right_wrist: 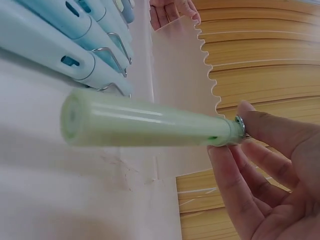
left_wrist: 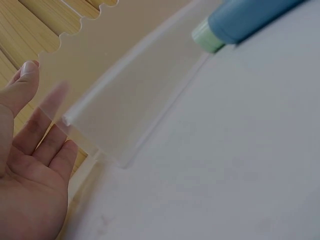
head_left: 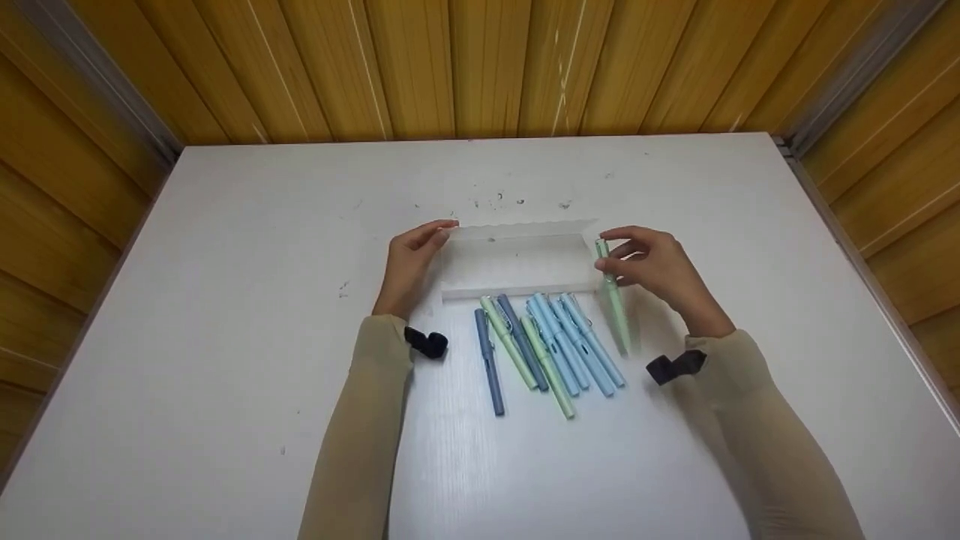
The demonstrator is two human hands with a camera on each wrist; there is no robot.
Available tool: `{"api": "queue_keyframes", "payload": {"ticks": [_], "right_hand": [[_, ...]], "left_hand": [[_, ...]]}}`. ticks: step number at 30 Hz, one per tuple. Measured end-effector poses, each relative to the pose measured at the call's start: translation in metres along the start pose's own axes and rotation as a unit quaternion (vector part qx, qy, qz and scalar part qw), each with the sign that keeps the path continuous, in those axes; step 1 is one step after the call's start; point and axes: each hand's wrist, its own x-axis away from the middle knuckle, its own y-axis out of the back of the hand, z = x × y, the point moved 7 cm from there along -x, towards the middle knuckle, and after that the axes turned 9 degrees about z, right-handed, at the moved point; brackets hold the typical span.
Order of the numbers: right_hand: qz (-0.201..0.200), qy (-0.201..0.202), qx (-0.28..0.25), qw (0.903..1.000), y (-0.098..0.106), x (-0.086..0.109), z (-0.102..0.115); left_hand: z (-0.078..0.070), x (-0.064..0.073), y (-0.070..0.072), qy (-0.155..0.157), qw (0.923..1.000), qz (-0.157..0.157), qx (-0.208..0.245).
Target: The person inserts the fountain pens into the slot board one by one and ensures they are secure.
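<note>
A translucent plastic box (head_left: pixel 517 260) with a wavy-edged flap lies mid-table in the head view. My left hand (head_left: pixel 411 261) pinches its left end; in the left wrist view, the thumb is in front of the plastic and a fingertip shows through it. At the box's right end, my right hand (head_left: pixel 654 264) holds a light green pen (head_left: pixel 616 311) by its clip end, the other end slanting down toward me. In the right wrist view that pen (right_wrist: pixel 150 121) points away from the fingers.
Several capped pens lie just in front of the box: dark blue pens (head_left: pixel 491 375), green pens (head_left: pixel 553 375) and light blue pens (head_left: pixel 592 345), some touching. The white table (head_left: pixel 225 337) meets a yellow wood-panelled wall (head_left: pixel 480 67) at the back.
</note>
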Motion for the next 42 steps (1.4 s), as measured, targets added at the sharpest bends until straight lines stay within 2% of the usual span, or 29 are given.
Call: {"api": "queue_keyframes", "payload": {"ticks": [4,12,19,32,42], "right_hand": [[-0.02,0.01,-0.007,0.9997,0.003,-0.002,0.004],[-0.055,-0.001,-0.017,0.9983,0.009,-0.006,0.012],[-0.088,0.025,-0.048,0.9947,0.014,-0.01,0.021],[-0.112,0.032,-0.07,0.9907,0.021,-0.018,0.025],[-0.133,0.065,-0.078,0.9859,0.022,-0.022,0.028]], "left_hand": [[0.0,0.0,-0.001,-0.009,0.9999,0.002,0.006],[-0.003,0.002,-0.002,-0.019,0.9998,-0.002,0.002],[-0.001,0.002,-0.003,-0.005,1.0,-0.001,0.008],[-0.001,0.0,-0.001,-0.014,0.9998,-0.006,0.015],[-0.001,0.001,-0.002,-0.017,0.9998,-0.01,0.002]]}}
